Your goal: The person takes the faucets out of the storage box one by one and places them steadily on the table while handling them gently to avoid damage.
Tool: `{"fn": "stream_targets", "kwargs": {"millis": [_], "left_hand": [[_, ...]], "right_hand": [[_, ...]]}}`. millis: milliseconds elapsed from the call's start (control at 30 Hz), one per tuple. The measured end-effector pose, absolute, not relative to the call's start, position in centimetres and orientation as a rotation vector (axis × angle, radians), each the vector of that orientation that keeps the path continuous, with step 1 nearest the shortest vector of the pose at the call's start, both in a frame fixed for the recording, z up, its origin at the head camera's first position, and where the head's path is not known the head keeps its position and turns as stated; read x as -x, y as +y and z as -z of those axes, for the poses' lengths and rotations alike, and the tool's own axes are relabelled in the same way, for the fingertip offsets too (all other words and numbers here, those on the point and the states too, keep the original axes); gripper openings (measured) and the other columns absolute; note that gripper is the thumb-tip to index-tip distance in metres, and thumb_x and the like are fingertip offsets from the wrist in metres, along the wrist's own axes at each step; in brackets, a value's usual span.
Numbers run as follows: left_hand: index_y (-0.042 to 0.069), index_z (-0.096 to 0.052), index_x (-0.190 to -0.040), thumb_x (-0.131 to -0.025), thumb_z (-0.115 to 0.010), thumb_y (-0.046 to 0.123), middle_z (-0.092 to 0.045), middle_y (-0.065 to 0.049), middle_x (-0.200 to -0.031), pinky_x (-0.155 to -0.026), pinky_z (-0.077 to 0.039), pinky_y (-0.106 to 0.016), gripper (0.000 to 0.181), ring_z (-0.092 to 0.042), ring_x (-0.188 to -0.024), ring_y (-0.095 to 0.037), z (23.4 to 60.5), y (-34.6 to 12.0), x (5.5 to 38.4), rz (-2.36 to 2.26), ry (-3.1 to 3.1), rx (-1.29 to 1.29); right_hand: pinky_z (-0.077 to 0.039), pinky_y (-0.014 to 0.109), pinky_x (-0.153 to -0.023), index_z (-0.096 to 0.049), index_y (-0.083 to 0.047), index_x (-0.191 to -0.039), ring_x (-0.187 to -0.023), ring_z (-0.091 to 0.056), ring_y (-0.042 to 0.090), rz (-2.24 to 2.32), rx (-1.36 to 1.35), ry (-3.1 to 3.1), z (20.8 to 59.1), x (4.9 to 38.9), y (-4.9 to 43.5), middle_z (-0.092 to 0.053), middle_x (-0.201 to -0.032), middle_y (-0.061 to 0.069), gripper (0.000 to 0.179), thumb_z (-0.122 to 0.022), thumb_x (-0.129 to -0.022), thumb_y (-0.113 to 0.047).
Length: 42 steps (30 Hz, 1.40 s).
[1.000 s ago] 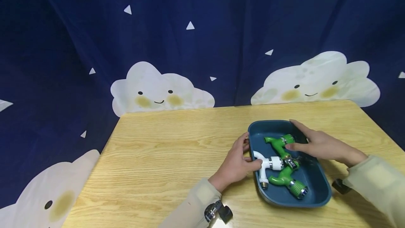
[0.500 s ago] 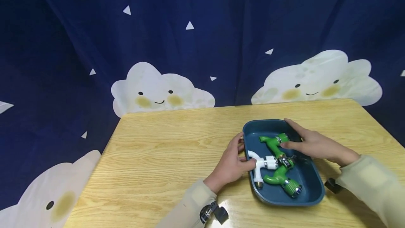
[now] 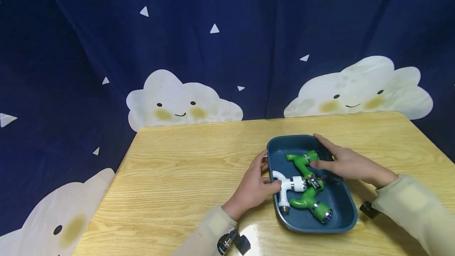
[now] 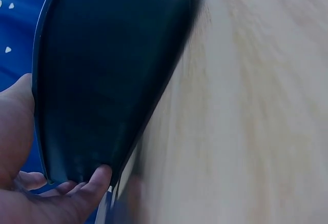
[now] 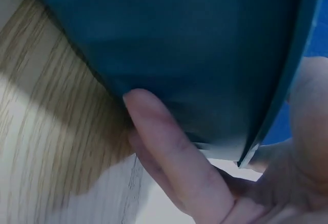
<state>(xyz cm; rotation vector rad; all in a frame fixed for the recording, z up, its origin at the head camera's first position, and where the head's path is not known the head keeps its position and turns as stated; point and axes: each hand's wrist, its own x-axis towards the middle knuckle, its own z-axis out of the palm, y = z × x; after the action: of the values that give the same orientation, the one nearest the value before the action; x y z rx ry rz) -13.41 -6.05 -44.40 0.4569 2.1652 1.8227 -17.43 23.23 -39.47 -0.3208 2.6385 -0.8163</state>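
Note:
A dark blue plastic basin is held between my two hands over the right part of the table. Inside lie a white faucet, an upper green faucet and a lower green faucet. My left hand grips the left side, thumb over the rim and fingers against the outer wall. On the opposite side, my right hand grips likewise, its thumb inside near the upper green faucet. In the right wrist view, fingers press the basin's outside. Whether the basin's underside touches the table cannot be told.
The wooden table extends to the left of the basin. Behind it hangs a dark blue curtain with white clouds and triangles. A small black device sits at the left wrist, another black device at the right.
Both hands and the basin have moved a little to the left together. The grips look the same, and the faucets keep their places inside the basin.

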Motion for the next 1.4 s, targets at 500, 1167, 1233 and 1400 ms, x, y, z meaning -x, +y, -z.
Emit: {"fn": "stream_targets", "kwargs": {"millis": [500,1167,1233,1400], "left_hand": [[0.016,-0.02,-0.165,-0.09,-0.069,0.017,-0.043,-0.016,-0.158,-0.1,-0.055,-0.023,0.09,-0.054,-0.142,-0.027,44.6,-8.4,13.1,-1.852,2.186,-0.457],[0.019,-0.021,-0.165,-0.09,-0.07,0.016,-0.042,-0.015,-0.158,-0.097,-0.055,-0.022,0.09,-0.054,-0.141,-0.03,45.0,-10.9,12.8,-1.843,2.173,-0.436],[0.018,-0.021,-0.165,-0.09,-0.07,0.015,-0.042,-0.015,-0.158,-0.097,-0.054,-0.022,0.09,-0.053,-0.142,-0.03,45.0,-11.1,12.7,-1.845,2.179,-0.434],[0.018,-0.021,-0.165,-0.091,-0.069,0.014,-0.043,-0.015,-0.157,-0.098,-0.054,-0.023,0.089,-0.054,-0.141,-0.03,44.9,-11.6,12.7,-1.836,2.204,-0.433]], "right_hand": [[-0.046,0.068,-0.104,-0.003,-0.02,-0.168,-0.142,-0.044,0.056,0.833,0.358,2.633,39.2,17.5,21.0,-0.022,-0.168,0.032,0.105,-0.064,-0.094,-0.062],[-0.043,0.032,-0.055,-0.014,-0.025,-0.168,-0.054,-0.046,0.013,0.984,0.342,2.612,40.2,16.8,19.9,-0.051,-0.073,0.0,0.093,-0.068,-0.096,-0.048],[-0.045,0.032,-0.055,-0.016,-0.025,-0.167,-0.059,-0.051,0.015,1.007,0.345,2.617,40.4,16.8,19.8,-0.058,-0.084,0.004,0.091,-0.068,-0.096,-0.046],[-0.052,0.035,-0.057,-0.018,-0.026,-0.167,-0.064,-0.06,0.019,1.072,0.323,2.593,40.6,16.7,19.5,-0.065,-0.104,0.013,0.089,-0.069,-0.096,-0.045]]}}
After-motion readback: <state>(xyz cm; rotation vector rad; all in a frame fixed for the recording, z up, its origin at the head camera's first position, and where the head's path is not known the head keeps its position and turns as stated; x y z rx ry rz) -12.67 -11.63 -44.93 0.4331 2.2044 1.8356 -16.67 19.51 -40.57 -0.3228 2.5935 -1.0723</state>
